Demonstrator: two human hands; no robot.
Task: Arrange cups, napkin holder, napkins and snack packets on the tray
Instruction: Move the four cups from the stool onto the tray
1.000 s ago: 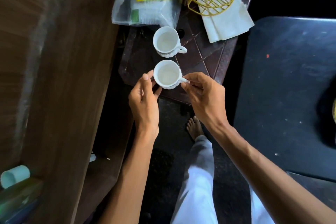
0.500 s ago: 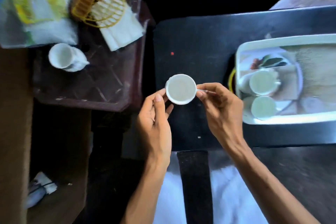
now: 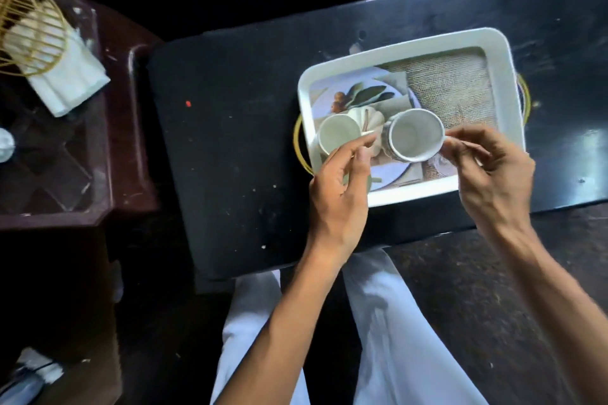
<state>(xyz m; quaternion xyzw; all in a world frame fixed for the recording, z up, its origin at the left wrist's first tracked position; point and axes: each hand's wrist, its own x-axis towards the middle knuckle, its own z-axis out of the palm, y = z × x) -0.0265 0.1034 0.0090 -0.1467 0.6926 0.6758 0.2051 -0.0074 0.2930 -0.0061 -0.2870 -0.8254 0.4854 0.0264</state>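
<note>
Cup in transit is held over the tray, mouth up, above the tray's printed middle and just right of a second cup that already stands near the tray's left wall. Its handle is pinched on the right side by the fingertips of the right hand. The left hand is loosely curled, its thumb and forefinger reaching toward the cup's left side; whether they touch the cup cannot be told. A further cup may lie beneath the left hand, but it is hidden.

To set the cup down well, it should be lowered level beside the standing cup, close but not knocking it, with the handle turned clear of the neighbour. The pinch should be released only once the base is flat on the tray floor, and room should be left on the burlap-printed right half of the tray.

Left of the tray, well apart on a brown stool, the wire napkin holder lies tipped over the napkins, not yet moved.
</note>
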